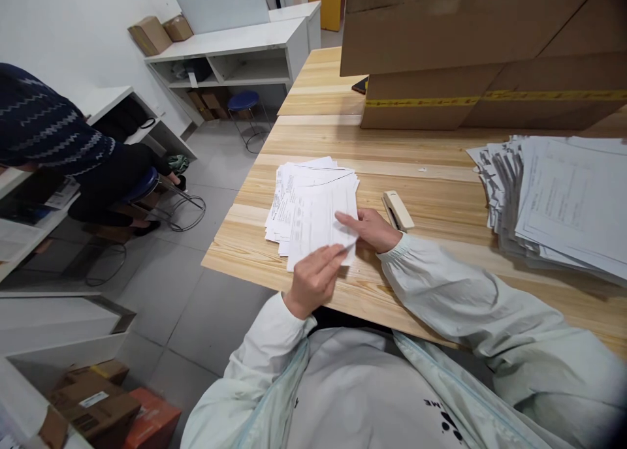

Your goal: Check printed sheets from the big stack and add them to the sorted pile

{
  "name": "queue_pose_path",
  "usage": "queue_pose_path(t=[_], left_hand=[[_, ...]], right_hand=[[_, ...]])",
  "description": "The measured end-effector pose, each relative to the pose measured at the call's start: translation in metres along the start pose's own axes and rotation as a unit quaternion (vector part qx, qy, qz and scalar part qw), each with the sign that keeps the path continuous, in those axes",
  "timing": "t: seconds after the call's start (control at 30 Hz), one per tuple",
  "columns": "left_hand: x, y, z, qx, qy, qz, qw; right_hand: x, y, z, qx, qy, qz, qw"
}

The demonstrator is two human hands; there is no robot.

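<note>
1. Left hand [313,279]: fingers curled shut on the near edge of a small sheet bundle [321,224], thumb on top, approx. at the bundle's lower corner.
2. Right hand [369,227]: fingers pinched closed on the same bundle's right edge, wrist resting on the table [441,175].
3. Bundle sits on top of 1 loose paper stack [298,194], near the table's front-left edge; stack is fanned, sheets not squared. Exact sheet count can't be told.
4. 1 stapler [398,209], cream w/ dark underside, lies just beside the right hand, to its right, not touched.
5. 1 big fanned pile of printed sheets [558,201] at the table's right side, well apart from both hands.
6. 2 large cardboard boxes [470,44] stacked at the table's far side; lower one has a yellow tape strip.
7. Another person, patterned sweater sleeve [44,123], sits at left on 1 blue stool [142,185]; their hands not clearly seen.
8. A 2nd blue stool [243,100] stands farther back under white shelving [235,51], 2 small boxes on the shelving top.
9. Floor lower left: approx. 3 cartons [102,397], 1 orange.
</note>
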State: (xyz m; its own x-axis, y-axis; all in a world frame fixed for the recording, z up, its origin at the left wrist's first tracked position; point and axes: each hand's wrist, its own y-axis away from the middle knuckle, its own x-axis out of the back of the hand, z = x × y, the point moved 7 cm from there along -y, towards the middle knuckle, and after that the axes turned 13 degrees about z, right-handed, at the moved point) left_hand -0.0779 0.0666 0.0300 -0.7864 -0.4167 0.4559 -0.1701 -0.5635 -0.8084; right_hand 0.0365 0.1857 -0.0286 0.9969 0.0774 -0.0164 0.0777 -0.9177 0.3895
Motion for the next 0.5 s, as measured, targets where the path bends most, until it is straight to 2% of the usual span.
queue_pose_path(t=[0.07,0.13,0.17,0.23,0.27,0.3,0.37,0.43,0.5], left_hand=[[0.008,0.004,0.012,0.058,0.07,-0.005,0.996],[0.029,0.006,0.005,0.185,0.108,0.044,0.976],[0.047,0.006,-0.004,0.254,0.107,0.12,0.954],[0.081,0.01,-0.024,0.367,0.133,0.274,0.879],[0.087,0.011,-0.033,0.414,0.175,0.31,0.838],[0.085,0.009,-0.04,0.456,0.231,0.302,0.805],[0.062,0.007,-0.044,0.53,0.352,0.221,0.739],[0.032,0.011,-0.033,0.584,0.445,0.124,0.667],[0.007,0.019,-0.018,0.62,0.501,0.068,0.6]], right_hand=[[0.007,0.004,-0.001,0.031,0.024,0.006,0.999],[0.017,0.015,-0.004,0.065,0.021,0.013,0.998],[0.023,0.023,-0.007,0.084,0.008,0.013,0.996],[0.034,0.043,-0.014,0.122,-0.026,-0.002,0.992],[0.039,0.054,-0.018,0.141,-0.041,-0.009,0.989],[0.044,0.065,-0.022,0.159,-0.052,-0.013,0.986],[0.053,0.083,-0.027,0.195,-0.054,-0.008,0.979],[0.057,0.096,-0.029,0.227,-0.029,-0.001,0.973],[0.057,0.104,-0.027,0.25,0.009,-0.005,0.968]])
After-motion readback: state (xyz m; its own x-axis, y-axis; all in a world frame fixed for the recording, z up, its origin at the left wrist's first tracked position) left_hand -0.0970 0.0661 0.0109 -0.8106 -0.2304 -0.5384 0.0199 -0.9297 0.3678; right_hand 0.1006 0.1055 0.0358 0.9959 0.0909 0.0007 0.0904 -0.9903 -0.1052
